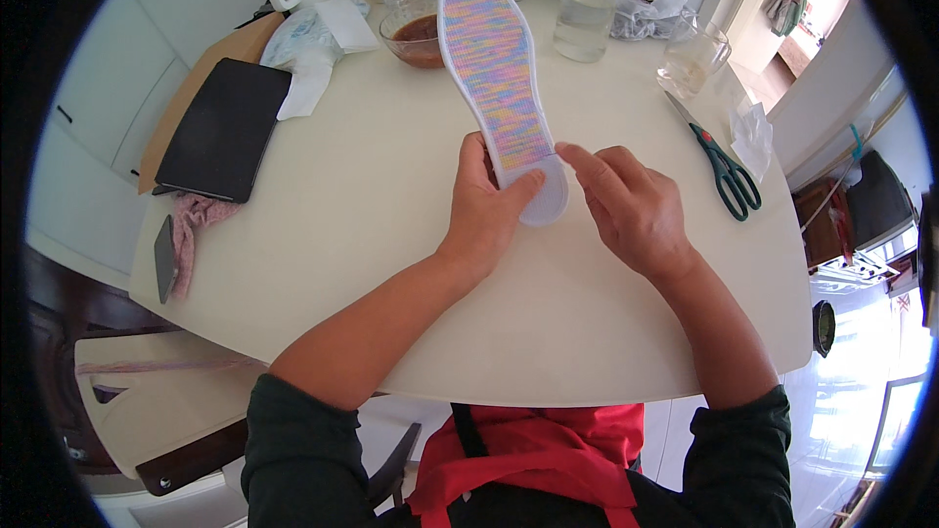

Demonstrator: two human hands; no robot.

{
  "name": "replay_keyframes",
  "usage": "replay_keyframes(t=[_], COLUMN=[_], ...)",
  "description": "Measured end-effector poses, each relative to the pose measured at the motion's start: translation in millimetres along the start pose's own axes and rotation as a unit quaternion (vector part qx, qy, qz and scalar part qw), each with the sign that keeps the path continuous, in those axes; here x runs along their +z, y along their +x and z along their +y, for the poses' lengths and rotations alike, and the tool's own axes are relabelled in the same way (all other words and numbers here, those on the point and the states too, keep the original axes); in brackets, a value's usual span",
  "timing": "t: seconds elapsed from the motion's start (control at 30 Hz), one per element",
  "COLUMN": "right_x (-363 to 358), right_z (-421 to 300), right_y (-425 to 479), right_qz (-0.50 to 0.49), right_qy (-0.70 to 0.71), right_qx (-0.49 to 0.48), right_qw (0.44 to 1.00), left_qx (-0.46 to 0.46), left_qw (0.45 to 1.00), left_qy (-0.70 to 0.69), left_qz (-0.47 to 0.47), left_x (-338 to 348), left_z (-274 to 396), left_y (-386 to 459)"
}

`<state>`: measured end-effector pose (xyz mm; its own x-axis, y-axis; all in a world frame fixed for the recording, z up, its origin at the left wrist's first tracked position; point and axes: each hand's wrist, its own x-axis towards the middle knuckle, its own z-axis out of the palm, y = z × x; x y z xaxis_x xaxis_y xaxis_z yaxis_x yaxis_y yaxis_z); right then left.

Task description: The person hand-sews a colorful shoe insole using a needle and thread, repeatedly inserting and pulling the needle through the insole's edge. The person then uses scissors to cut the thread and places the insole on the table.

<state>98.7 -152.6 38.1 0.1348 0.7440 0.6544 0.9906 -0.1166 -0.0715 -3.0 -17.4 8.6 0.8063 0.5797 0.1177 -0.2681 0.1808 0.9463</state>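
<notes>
A shoe insole (pixel 499 81) with multicoloured stitching, a white edge and a white heel part is held up above the table, its toe end pointing away from me. My left hand (pixel 488 205) grips it near the heel, thumb on top and fingers behind. Beside its right edge, just above the heel part, is my right hand (pixel 631 202), with index finger and thumb close together at the edge and the other fingers curled. Whether a needle or thread is between those fingertips cannot be told.
Green-handled scissors (pixel 725 169) lie at the right near a glass mug (pixel 693 59) and a piece of clear plastic (pixel 752 138). Behind stand a glass jar (pixel 589 15) of clear liquid and a glass bowl (pixel 411 37) of brown liquid. At left are a black notebook (pixel 224 128) and a phone (pixel 166 258).
</notes>
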Motion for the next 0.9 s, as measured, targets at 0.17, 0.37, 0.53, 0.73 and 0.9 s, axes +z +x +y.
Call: replay_keyframes(t=[0.17,0.37,0.53,0.73,0.9], right_x=[9,4,3,2,-24], right_z=[6,-1,-2,1,12], right_y=[-3,-3,-4,-5,7], right_qz=[0.028,0.004,-0.067,-0.009,0.184], right_qy=[-0.035,-0.023,-0.048,0.023,0.174], right_qx=[-0.043,0.003,0.000,0.039,0.195], right_qw=[0.998,1.000,0.997,0.999,0.947], left_qx=[-0.006,-0.015,-0.023,0.003,0.001], left_qw=[1.000,0.998,0.999,0.998,0.996], left_qy=[-0.019,-0.045,-0.041,-0.067,-0.076], left_qz=[-0.005,0.031,0.023,0.017,-0.052], left_x=[1,-1,0,3,-6], left_z=[2,2,2,5,9], left_y=[-1,0,-1,-1,5])
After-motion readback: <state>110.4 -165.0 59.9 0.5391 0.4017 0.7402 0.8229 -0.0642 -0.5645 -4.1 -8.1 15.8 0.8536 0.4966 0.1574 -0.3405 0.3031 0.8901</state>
